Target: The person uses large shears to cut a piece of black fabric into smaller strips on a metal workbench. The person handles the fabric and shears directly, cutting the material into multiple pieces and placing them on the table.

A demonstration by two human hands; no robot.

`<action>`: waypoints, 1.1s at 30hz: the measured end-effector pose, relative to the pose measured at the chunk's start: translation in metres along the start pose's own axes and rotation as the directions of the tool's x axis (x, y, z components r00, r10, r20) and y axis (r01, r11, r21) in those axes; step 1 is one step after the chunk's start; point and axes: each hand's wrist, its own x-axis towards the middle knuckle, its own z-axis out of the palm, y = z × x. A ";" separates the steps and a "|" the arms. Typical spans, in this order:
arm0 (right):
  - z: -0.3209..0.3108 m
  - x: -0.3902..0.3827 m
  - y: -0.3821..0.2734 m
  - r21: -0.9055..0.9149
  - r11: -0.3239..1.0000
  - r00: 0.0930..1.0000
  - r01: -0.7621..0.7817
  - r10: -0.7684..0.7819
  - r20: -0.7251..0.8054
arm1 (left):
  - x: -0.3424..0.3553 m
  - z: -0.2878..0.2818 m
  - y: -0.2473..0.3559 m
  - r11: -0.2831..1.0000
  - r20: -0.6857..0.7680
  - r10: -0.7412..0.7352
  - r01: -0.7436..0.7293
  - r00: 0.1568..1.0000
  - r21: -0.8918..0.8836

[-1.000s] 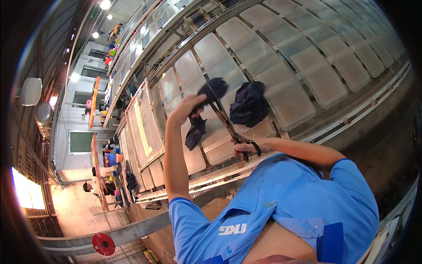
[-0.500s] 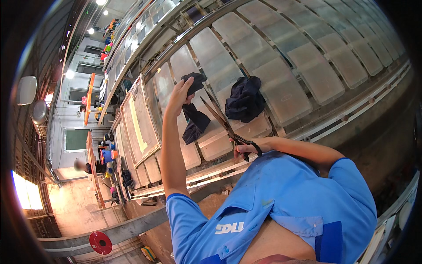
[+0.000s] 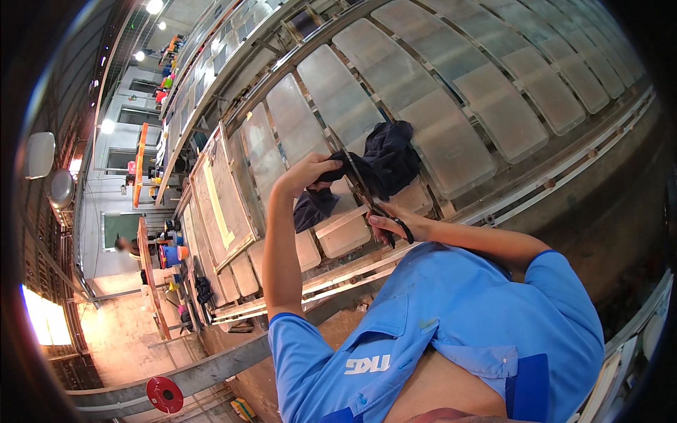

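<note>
My left hand (image 3: 310, 174) is closed on a piece of dark navy cloth (image 3: 314, 209), whose lower part hangs down over the pale panels. With my right hand (image 3: 389, 221) I grip a pair of large scissors (image 3: 381, 209), fingers round the black handles. The scissor blades point up and away from me, crossing the dark fabric beside my left hand. Whether the blades are cutting into it cannot be made out. Just right of the blades lies a crumpled dark navy cloth bundle (image 3: 392, 161), on the panels.
Rows of flat, translucent rectangular panels (image 3: 441, 141) stretch along a long rack, with a metal rail (image 3: 564, 159) on its near side. A framed screen (image 3: 224, 194) lies at the left. Below it is a red disc (image 3: 164, 395) on a beam. A person (image 3: 127, 245) stands far off.
My left hand has come down and to the right with the cloth, bringing it against the scissor blades. My right hand has moved slightly down and left; the blades look closer together.
</note>
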 end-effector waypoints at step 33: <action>-0.014 -0.018 -0.008 0.164 0.968 0.982 -0.187 0.180 0.057 | 0.020 0.086 -0.031 0.816 -0.190 0.088 -0.180 0.978 -0.549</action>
